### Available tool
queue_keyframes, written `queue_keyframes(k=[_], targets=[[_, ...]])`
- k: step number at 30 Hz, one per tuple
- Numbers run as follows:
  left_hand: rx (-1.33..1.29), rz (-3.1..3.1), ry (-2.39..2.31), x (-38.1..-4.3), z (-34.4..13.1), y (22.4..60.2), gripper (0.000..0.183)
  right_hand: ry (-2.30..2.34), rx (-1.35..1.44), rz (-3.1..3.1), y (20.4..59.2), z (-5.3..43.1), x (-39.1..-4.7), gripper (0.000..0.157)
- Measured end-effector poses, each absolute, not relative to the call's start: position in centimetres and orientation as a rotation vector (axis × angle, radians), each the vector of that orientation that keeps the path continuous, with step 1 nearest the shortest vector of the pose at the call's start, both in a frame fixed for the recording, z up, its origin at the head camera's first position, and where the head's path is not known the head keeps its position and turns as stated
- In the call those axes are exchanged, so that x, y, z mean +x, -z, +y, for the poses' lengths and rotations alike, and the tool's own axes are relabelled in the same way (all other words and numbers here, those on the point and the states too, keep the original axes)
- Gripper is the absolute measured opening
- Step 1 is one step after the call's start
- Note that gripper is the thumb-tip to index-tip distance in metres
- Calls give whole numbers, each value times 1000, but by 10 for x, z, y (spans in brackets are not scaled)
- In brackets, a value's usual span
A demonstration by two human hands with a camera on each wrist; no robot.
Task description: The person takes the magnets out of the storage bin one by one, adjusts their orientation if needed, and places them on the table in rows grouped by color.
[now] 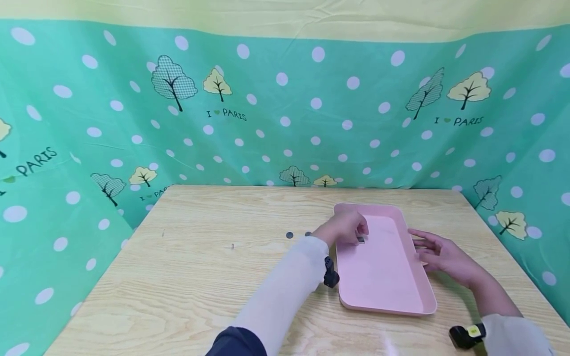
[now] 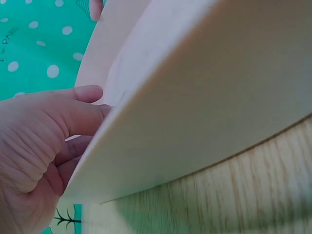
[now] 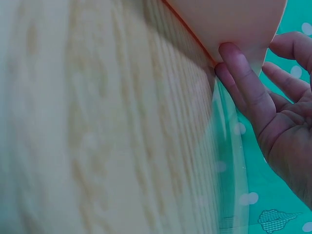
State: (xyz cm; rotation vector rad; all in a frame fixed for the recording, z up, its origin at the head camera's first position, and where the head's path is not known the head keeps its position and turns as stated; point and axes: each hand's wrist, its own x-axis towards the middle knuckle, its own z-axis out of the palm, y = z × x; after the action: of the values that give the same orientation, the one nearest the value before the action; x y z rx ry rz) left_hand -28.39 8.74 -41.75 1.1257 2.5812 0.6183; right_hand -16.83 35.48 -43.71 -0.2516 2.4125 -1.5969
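A shallow pink tray (image 1: 383,291) lies on the wooden table. My left hand (image 1: 345,228) reaches over its left wall, fingers curled down toward the tray floor. Its fingertips pinch a small flat greyish piece (image 1: 361,240), mostly hidden by the hand; what kind of thing it is I cannot tell. In the left wrist view the thumb and forefinger of the left hand (image 2: 44,141) dip behind the tray wall (image 2: 195,97). On the opposite side, my right hand (image 1: 447,257) rests its spread, fairly straight fingertips against the tray's right wall, also seen in the right wrist view on the wall (image 3: 234,24).
Two small dark round discs, one disc (image 1: 289,235) and another disc (image 1: 308,234) by the left forearm, lie left of the tray. Farther left is a tiny dark mark (image 1: 232,245) on the tabletop (image 1: 187,277). A green dotted curtain (image 1: 267,99) hangs behind the table.
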Motion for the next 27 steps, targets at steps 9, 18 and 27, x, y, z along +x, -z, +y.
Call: queue_keyframes(k=[9, 18, 27], targets=[[1162, 2487, -746, -280, 92, 421, 26, 1575, -222, 2423, 435, 355, -169, 68], [1184, 2493, -720, -278, 94, 421, 25, 1562, -197, 2429, 435, 354, -169, 68], [1167, 2460, -676, -276, 92, 420, 20, 1552, -201, 2441, 434, 353, -168, 68]])
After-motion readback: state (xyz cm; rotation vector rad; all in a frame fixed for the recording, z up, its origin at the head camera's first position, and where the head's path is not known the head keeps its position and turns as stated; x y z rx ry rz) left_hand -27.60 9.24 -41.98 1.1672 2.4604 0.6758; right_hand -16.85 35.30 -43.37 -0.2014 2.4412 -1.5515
